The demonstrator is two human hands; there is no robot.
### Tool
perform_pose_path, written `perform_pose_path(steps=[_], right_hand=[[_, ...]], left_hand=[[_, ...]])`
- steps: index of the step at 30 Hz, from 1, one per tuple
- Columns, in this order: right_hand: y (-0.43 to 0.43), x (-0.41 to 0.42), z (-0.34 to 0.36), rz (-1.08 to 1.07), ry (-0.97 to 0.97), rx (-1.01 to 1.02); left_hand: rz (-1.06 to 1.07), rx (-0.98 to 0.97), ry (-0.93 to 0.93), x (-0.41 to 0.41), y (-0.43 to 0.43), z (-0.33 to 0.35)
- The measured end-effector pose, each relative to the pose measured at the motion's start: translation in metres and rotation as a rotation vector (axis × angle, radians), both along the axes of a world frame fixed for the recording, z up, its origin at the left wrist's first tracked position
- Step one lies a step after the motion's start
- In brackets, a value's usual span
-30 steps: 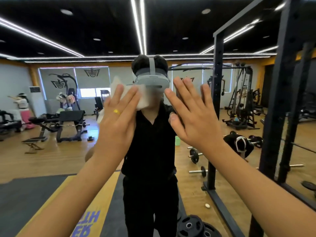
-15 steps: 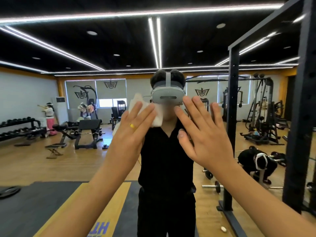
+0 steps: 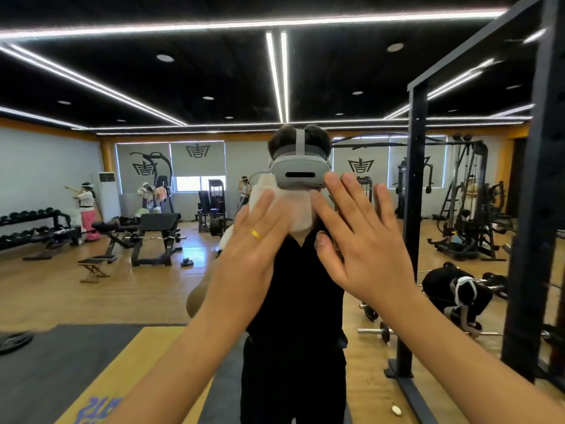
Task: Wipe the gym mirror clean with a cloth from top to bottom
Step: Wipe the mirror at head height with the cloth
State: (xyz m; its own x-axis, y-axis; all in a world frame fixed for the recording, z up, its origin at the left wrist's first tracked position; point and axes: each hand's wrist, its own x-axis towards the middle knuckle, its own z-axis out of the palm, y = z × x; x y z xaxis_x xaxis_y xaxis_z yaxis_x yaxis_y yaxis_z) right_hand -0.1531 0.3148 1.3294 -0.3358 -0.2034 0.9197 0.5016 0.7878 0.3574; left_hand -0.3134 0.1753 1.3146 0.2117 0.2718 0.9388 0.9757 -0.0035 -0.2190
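The gym mirror (image 3: 153,87) fills the whole view and reflects the room and me in black clothes with a grey headset. My left hand (image 3: 250,249), with a yellow ring, presses a white cloth (image 3: 293,206) flat against the glass with straight fingers at face height. My right hand (image 3: 363,243) is open beside it, fingers spread and flat toward the mirror, its fingertips at the cloth's right edge. Most of the cloth shows above and between the fingers; its lower left part is hidden by my left hand.
A black steel rack frame (image 3: 547,209) stands close on the right. The mirror reflects benches (image 3: 153,231), dumbbell racks (image 3: 27,221), weight machines (image 3: 467,209), a crouching person (image 3: 458,289) and other people at the far wall.
Both hands with the cloth have stayed together at face height. My view has tilted upward, so more ceiling shows and the hands sit lower in the picture.
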Motion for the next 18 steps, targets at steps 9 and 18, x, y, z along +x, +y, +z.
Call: perform_pose_path(steps=[9, 18], right_hand=[[0.000, -0.002, 0.000, 0.009, 0.016, -0.002], [0.002, -0.002, -0.001, 0.000, 0.016, -0.003]], left_hand=[[0.070, 0.138, -0.162, -0.006, -0.009, 0.117], [0.032, 0.074, -0.130, -0.023, -0.025, -0.043]])
